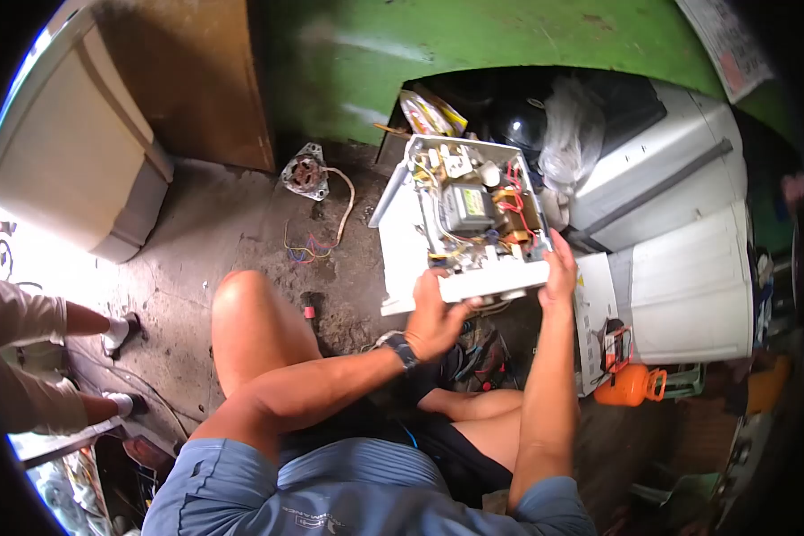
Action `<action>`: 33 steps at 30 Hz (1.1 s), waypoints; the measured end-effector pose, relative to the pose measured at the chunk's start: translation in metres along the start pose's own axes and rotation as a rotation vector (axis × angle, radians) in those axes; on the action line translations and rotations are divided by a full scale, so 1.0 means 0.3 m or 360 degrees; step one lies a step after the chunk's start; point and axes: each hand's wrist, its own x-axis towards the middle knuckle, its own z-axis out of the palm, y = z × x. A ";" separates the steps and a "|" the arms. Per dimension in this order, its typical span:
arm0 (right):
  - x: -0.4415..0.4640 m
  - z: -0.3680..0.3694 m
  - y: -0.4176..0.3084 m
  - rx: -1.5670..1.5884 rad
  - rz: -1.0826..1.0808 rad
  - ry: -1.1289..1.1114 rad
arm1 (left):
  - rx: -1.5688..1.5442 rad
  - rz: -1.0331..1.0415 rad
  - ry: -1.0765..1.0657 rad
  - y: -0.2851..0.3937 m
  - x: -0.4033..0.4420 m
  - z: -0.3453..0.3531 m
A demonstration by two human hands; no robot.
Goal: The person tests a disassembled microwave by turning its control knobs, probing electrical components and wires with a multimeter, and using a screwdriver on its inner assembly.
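Note:
An opened microwave oven point(487, 284) with a white casing is tilted in front of me. Its inner parts face up, among them a boxy grey transformer point(467, 207), red wires point(512, 198) and several circuit parts. My left hand point(436, 320) is closed on the near white edge, left of its middle, with a dark watch on the wrist. At the near right corner, my right hand point(558, 271) grips the casing, fingers bent around its side. The undersides of both grips are hidden.
A motor part point(306, 173) with a pale cable lies on the stained concrete floor point(232, 210). White appliance panels point(688, 295) and an orange tank point(632, 384) stand to the right. Another person's legs point(40, 317) are at the left. Behind is a green panel point(348, 54).

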 end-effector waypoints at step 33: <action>-0.123 -0.139 0.032 0.0031 0.0053 0.0146 | 0.0292 -0.0496 -0.0410 -0.141 0.503 -0.337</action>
